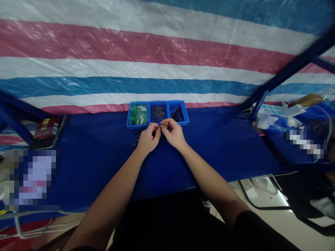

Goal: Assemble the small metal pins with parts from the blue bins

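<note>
My left hand (149,139) and my right hand (174,134) meet fingertip to fingertip over the blue table, just in front of three blue bins. Both are closed in a pinch around something small, mostly covered by the fingers and too small to name. Behind them, the middle bin (158,102) contains many slim dark and brass-coloured pieces (158,112). Green packets (138,114) with white parts fill the left bin (128,120), and black pieces (178,114) lie in the right bin (185,113). Several slim pieces (136,142) rest on the table beside my left hand.
A striped plastic sheet (157,48) hangs behind the blue table (217,146). Blue frame posts (277,73) slant up on both sides. At the left lies a dark red box (47,126); at the right are plastic bags (277,122). White cables (39,230) hang below the left edge.
</note>
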{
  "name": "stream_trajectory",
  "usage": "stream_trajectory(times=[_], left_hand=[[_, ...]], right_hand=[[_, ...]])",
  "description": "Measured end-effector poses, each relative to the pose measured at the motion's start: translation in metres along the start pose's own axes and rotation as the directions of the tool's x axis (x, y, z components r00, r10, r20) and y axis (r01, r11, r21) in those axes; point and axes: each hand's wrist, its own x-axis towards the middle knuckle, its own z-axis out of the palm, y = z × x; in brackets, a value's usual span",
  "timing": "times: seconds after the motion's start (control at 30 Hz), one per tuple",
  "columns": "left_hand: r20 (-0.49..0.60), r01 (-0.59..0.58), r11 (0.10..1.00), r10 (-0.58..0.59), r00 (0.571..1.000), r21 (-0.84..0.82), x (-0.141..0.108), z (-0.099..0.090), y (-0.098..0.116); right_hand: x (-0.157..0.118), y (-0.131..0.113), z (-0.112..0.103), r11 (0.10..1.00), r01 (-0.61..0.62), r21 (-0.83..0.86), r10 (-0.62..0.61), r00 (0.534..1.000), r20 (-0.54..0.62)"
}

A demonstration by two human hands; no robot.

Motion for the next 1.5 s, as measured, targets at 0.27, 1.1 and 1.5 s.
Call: stream_trajectory(times=[0.27, 1.1, 1.5], left_hand=[[-0.033, 0.024, 0.999, -0.023, 0.999, 0.021, 0.001, 0.001, -0.002], [-0.026, 0.044, 0.998, -0.043, 0.999, 0.042, 0.003, -0.004, -0.001], [-0.013, -0.029, 0.997, 0.028, 1.000, -0.072, 0.000, -0.001, -0.003]], right_hand=[[-0.003, 0.001, 0.003, 0.999, -0.043, 0.002, 0.043, 0.999, 0.028], [-0.011, -0.006, 0.002, 0.953, 0.103, -0.284, -0.073, 0.991, 0.116], [-0.011, -0.010, 0.002, 0.923, 0.035, -0.382, -0.013, 0.998, 0.059]])
